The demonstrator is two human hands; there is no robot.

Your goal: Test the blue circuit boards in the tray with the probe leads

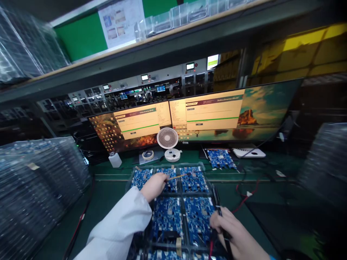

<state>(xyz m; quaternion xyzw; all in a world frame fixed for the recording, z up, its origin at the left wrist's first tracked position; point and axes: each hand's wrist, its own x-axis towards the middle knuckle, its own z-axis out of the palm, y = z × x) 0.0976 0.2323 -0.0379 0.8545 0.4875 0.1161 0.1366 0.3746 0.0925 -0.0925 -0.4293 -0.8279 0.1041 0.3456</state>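
Green worktop (108, 202) carries a tray (214, 189) of blue boards; my left hand (154, 186) pinches a thin stick (177, 177) pointing toward two o'clock, my right hand (230, 231) grips a dark probe (220, 213).

a thin yellowish stick (177, 177) lies nearly level, tilted slightly up to the right, its tip over the far row of blue circuit boards (193, 180). the boards sit flat in a clear compartmented tray (130, 177) on the green bench (108, 195). a dark slim tool (222, 224) slants over the tray's right edge.

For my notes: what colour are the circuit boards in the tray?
Blue, seen in the head view: the circuit boards lie in a clear tray.
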